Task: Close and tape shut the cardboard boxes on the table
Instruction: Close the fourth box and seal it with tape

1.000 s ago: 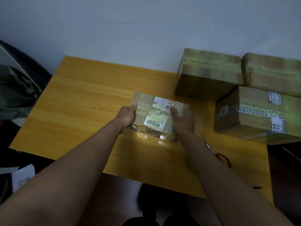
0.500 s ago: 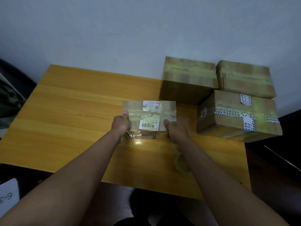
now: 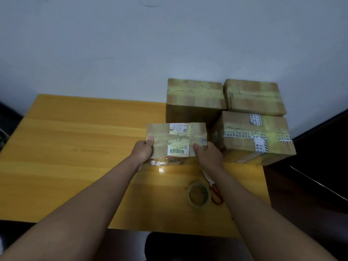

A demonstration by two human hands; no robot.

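Both hands' grip clamped on small box [image 3: 177,140] (taped), left hand [image 3: 142,152], right hand [image 3: 209,156], table [image 3: 75,147]

Brown boxes [image 3: 195,91], yellow table [image 3: 75,147]

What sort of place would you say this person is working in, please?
Probably an informal parcel-packing spot in a room or small office, not a warehouse: taped cardboard boxes with shipping labels stacked on a wooden table against a plain wall, with a tape roll and red-handled scissors nearby.
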